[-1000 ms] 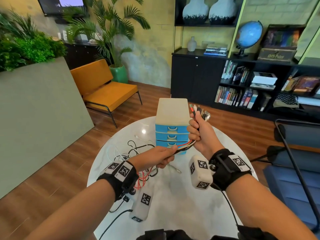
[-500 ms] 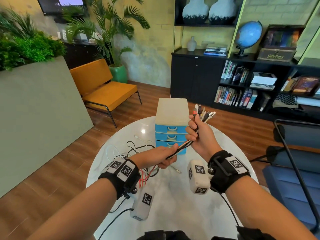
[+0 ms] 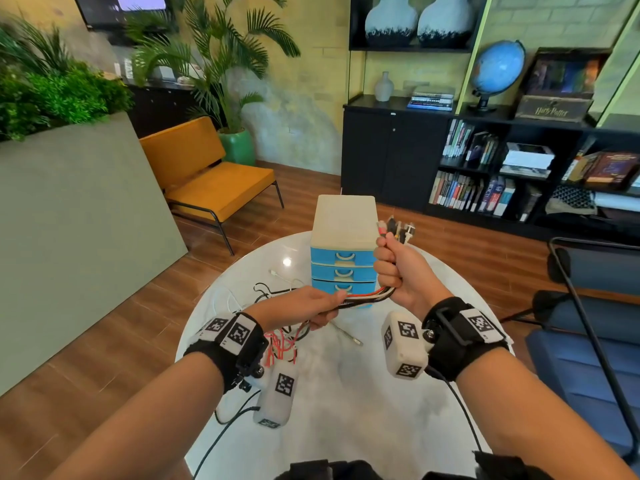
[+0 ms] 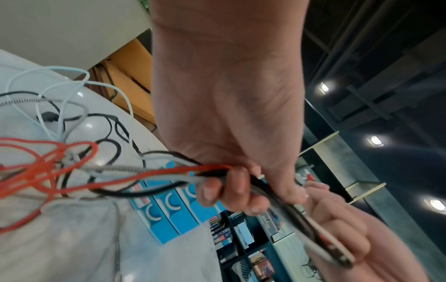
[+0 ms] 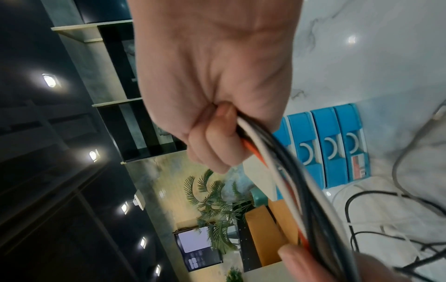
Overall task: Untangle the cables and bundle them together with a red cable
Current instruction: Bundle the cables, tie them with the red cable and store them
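The right hand (image 3: 398, 271) is clenched in a fist round the cable bundle (image 3: 367, 296), plug ends (image 3: 396, 227) sticking up above it. Below the fist the bundle bends and runs nearly level, leftward, to the left hand (image 3: 311, 306), whose fingers (image 4: 231, 188) curl round it. It hangs above the marble worktop (image 3: 346, 393), in front of the blue drawer unit (image 3: 343, 258). The red cable (image 3: 280, 344) trails down in loose loops under the left wrist. Against half a second ago, the right fist sits a little lower, the plugs more upright, the span between the hands flatter.
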{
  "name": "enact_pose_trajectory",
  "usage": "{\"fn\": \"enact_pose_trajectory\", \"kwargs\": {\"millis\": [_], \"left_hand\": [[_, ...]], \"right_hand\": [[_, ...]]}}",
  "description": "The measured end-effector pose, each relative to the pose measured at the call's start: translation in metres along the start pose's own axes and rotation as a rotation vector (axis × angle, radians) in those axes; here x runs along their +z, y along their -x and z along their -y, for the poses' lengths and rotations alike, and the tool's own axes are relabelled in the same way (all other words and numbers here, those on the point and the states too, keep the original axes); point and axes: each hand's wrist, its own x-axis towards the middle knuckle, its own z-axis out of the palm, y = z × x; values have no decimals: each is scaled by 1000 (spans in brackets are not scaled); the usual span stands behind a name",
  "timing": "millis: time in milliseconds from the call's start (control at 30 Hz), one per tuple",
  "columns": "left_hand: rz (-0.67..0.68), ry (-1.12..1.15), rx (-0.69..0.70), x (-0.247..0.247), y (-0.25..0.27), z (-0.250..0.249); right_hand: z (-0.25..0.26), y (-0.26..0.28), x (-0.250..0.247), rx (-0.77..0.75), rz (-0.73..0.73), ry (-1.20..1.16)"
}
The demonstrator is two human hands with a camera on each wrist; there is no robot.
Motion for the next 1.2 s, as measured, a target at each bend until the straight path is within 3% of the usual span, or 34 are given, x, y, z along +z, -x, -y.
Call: {"fn": "enact_pose_trajectory", "kwargs": {"millis": [167,300,467,700,933,1200], "left_hand": [[-179,-193,18,-5,-11,-2],[-103,-328,36,-5,-8,-7],[119,-337,24,-10,4,0],[-75,-510,53,-4,-7,4],[-42,-879,50,-15,-13,-9],[-25,-1082,23,-14,-18,-26]], "right_hand": [[-8,11,1,170,109,287],[-13,14,-1,172,95,493],[-2,9,-7,135,-33,394],[-5,8,-5,144,9,473],[-23,9,-2,-28,-5,646],[-37,17,9,95,91,697]]}}
